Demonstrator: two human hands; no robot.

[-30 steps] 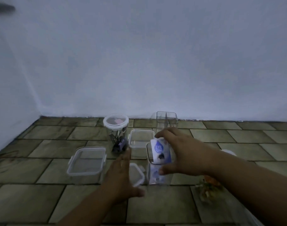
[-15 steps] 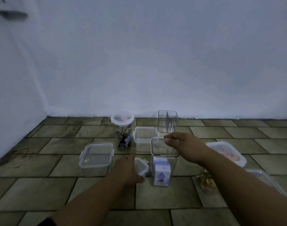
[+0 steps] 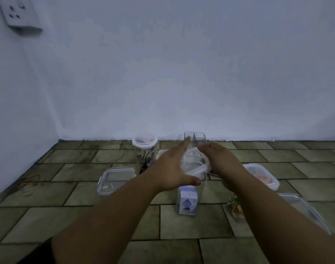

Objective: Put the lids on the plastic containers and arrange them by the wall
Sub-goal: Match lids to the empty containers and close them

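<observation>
Fitting a lid (image 3: 196, 163) onto the tall container (image 3: 189, 197), left hand (image 3: 170, 168) and right hand (image 3: 220, 162) clamped on its edges; next, pressing down squarely until seated.

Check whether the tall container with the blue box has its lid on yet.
Not sealed yet: both hands hold the lid tilted over the tall container, not flat on its rim.

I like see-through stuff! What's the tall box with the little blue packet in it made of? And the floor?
The tall box looks like clear, glossy hard plastic: you can see the blue-and-white packet straight through its walls. The white lid held over it between both hands looks like plastic too, though it is blurred. The floor looks like greenish stone or ceramic tiles, dull, with dark joints.
</observation>
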